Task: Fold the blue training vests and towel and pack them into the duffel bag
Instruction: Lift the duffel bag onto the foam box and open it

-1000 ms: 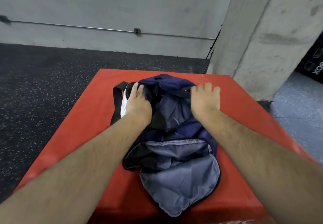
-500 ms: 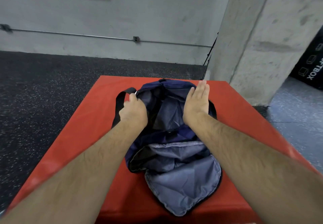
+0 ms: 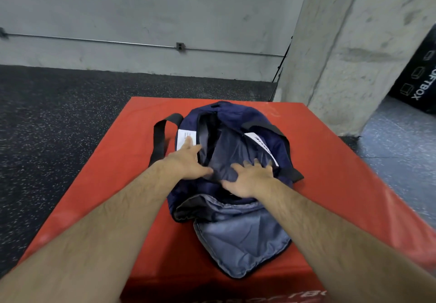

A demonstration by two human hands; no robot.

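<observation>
A navy duffel bag (image 3: 238,123) lies on the red padded box (image 3: 113,172), its grey-lined end flap (image 3: 240,239) folded open toward me. Black straps (image 3: 160,137) hang off both sides. My left hand (image 3: 186,161) rests with straight fingers on the bag's left edge, fingertips by a white label (image 3: 185,137). Just right of it, my right hand (image 3: 250,177) presses flat with spread fingers on dark blue fabric (image 3: 226,151) inside the open top. Whether that fabric is a vest or the lining, I cannot tell.
The red box stands on dark speckled rubber floor (image 3: 59,118). A concrete pillar (image 3: 342,50) rises just past its far right corner, with a black box marked SOFTBOX (image 3: 420,78) behind. A grey wall with a thin pipe (image 3: 118,41) runs along the back.
Both hands have drawn back toward me from the bag's far end. The left has uncurled from the rim. The right now lies flat with spread fingers on the inner fabric.
</observation>
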